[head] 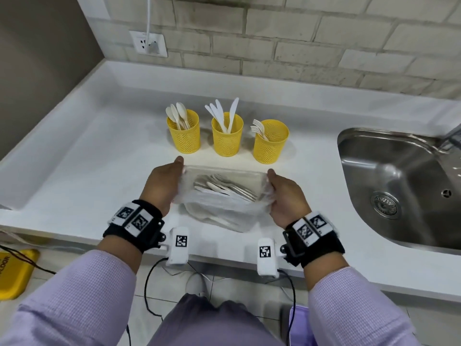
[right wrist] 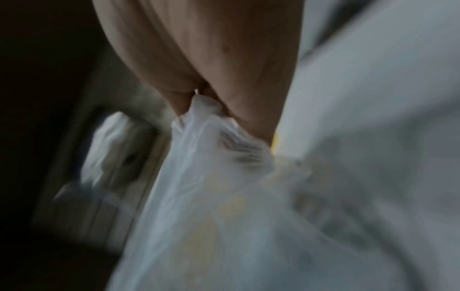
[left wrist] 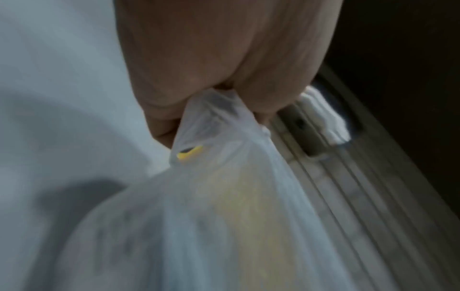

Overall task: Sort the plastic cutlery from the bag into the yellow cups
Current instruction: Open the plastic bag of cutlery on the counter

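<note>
Three yellow cups (head: 226, 135) are standing on the worktop (head: 87, 151), at twelve o'clock from one bag (head: 224, 196) of cutlery (head: 225, 188). Left hand (head: 163, 186) and right hand (head: 287, 198) are pinching the bag's mouth at nine and three o'clock, fingers (left wrist: 159, 122) curled, stretching it wide.

Legible text: one item only. Yellow sign (head: 15, 273) on the floor at the 8 o'clock edge of the head view bears black lettering, partly cut off, reading "LOOR". Wristband tags (head: 132, 218) carry black-and-white coded squares, no readable characters. Both wrist views: nothing legible
</note>
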Motion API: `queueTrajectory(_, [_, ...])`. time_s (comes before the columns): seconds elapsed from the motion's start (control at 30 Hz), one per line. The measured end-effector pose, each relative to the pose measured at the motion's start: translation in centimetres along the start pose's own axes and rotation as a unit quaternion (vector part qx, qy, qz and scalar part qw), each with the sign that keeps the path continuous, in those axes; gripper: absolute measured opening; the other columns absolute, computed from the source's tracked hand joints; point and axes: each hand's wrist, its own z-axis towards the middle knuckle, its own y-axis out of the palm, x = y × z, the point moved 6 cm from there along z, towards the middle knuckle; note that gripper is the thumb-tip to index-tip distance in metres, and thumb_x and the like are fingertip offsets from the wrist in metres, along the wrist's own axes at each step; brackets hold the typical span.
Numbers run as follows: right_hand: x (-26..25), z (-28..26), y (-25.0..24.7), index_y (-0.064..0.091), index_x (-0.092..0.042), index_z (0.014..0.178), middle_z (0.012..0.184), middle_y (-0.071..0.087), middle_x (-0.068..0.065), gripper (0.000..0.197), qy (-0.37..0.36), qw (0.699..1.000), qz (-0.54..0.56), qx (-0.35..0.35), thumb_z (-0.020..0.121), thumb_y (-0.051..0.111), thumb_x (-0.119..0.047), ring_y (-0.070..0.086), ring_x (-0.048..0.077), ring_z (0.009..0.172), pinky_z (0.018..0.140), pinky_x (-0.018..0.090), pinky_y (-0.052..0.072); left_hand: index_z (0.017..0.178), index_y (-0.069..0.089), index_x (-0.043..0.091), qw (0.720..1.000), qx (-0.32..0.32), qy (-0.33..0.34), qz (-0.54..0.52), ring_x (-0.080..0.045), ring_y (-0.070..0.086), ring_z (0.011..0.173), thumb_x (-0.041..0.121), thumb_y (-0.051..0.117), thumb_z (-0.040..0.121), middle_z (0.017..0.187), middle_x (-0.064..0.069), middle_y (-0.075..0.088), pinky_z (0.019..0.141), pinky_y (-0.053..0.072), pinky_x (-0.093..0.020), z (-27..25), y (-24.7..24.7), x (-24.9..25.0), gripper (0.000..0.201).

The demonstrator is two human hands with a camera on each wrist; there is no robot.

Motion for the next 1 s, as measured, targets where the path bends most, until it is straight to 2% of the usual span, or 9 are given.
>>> queueTrajectory(0.1, [0.5, 0.8, -0.8, 0.062, -0.012, 0.078, 0.073, 0.065, 0.002, 0.027, 0.075, 0.995, 0.02, 0.063, 0.101, 0.06, -0.026, 0.064, 0.015, 0.056, 0.052, 0.027, 0.05, 0.133, 0.062, 0.008, 0.995, -0.06, -0.068, 0.036, -0.025, 0.057, 0.086, 0.055, 0.064, 0.089, 0.105, -0.011, 0.063, 0.073, 0.045, -0.033, 0.4, 0.4, -1.5, 0.064])
queueTrajectory(0.2, [-0.9, 0.7, -1.1, 0.063, -0.016, 0.088, 0.096, 0.068, 0.007, 0.034, -0.01, 0.965, -0.243, 0.101, 0.094, 0.054, -0.047, 0.066, 0.028, 0.09, 0.085, 0.043, 0.056, 0.109, 0.069, 0.012, 0.998, -0.029, -0.055, 0.018, -0.029, 0.065, 0.101, 0.079, 0.06, 0.078, 0.113, -0.009, 0.07, 0.093, 0.053, -0.041, -0.1, -0.3, -1.3, 0.074])
queueTrajectory(0.27, [-1.7, -0.5, -1.0, 0.062, -0.017, 0.099, 0.111, 0.065, 0.009, 0.046, -0.043, 0.917, -0.386, 0.09, 0.087, 0.054, -0.061, 0.063, 0.03, 0.104, 0.095, 0.045, 0.052, 0.109, 0.063, 0.017, 0.991, -0.021, -0.013, 0.135, -0.026, 0.063, 0.102, 0.081, 0.061, 0.079, 0.112, -0.005, 0.066, 0.085, 0.048, -0.037, -0.9, -0.7, -1.0, 0.071])
queueTrajectory(0.4, [-1.0, -2.6, -1.7, 0.057, -0.009, 0.109, 0.102, 0.066, 0.009, 0.059, -0.023, 0.852, -0.519, 0.063, 0.088, 0.06, -0.063, 0.07, 0.03, 0.089, 0.072, 0.036, 0.054, 0.096, 0.057, 0.013, 0.948, -0.012, 0.024, 0.316, -0.026, 0.06, 0.092, 0.072, 0.069, 0.08, 0.092, 0.0, 0.062, 0.072, 0.043, -0.035, -2.7, -1.5, -0.7, 0.062])
queueTrajectory(0.5, [0.5, -2.7, -1.8, 0.066, -0.002, 0.094, 0.083, 0.073, 0.018, 0.03, -0.027, 0.914, -0.404, 0.031, 0.089, 0.069, -0.032, 0.074, 0.031, 0.064, 0.067, 0.05, 0.064, 0.079, 0.063, 0.001, 0.976, -0.03, 0.047, 0.212, -0.029, 0.068, 0.076, 0.041, 0.078, 0.086, 0.08, -0.014, 0.07, 0.067, 0.055, -0.038, -2.7, -1.3, -1.1, 0.043])
queueTrajectory(0.7, [1.8, -3.4, -0.6, 0.066, -0.001, 0.087, 0.083, 0.069, 0.016, 0.013, 0.017, 0.995, -0.09, -0.03, 0.089, 0.065, 0.012, 0.07, 0.03, 0.079, 0.081, 0.045, 0.061, 0.087, 0.065, -0.001, 0.974, -0.091, -0.077, -0.192, -0.02, 0.07, 0.069, -0.011, 0.059, 0.091, 0.077, -0.013, 0.067, 0.071, 0.065, -0.03, -4.0, -0.1, -1.7, 0.012])
queueTrajectory(0.8, [2.2, -3.0, -0.3, 0.06, -0.006, 0.072, 0.071, 0.063, 0.011, 0.032, 0.056, 0.997, 0.024, -0.039, 0.086, 0.051, 0.022, 0.062, 0.026, 0.072, 0.084, 0.047, 0.052, 0.079, 0.057, 0.011, 0.924, -0.104, -0.167, -0.328, -0.02, 0.069, 0.073, -0.011, 0.048, 0.088, 0.082, -0.007, 0.065, 0.071, 0.063, -0.034, -3.5, 0.4, -2.9, 0.026])
queueTrajectory(0.9, [3.4, -2.1, -0.6, 0.062, -0.003, 0.077, 0.076, 0.062, 0.015, 0.043, 0.106, 0.978, 0.18, -0.013, 0.079, 0.032, 0.027, 0.061, 0.026, 0.075, 0.076, 0.038, 0.056, 0.087, 0.062, 0.004, 0.822, -0.124, -0.271, -0.486, -0.023, 0.072, 0.076, -0.015, 0.049, 0.071, 0.093, -0.015, 0.071, 0.072, 0.063, -0.035, -3.1, 1.6, -4.4, 0.028])
queueTrajectory(1.0, [5.0, -0.9, -0.7, 0.07, 0.003, 0.095, 0.08, 0.062, 0.016, 0.044, 0.119, 0.954, 0.275, -0.006, 0.058, 0.055, 0.023, 0.059, 0.023, 0.071, 0.076, 0.03, 0.052, 0.101, 0.067, -0.006, 0.771, -0.152, -0.3, -0.541, -0.021, 0.062, 0.086, -0.021, 0.062, 0.056, 0.093, -0.02, 0.074, 0.102, 0.048, -0.028, -3.3, 2.8, -4.6, 0.047])
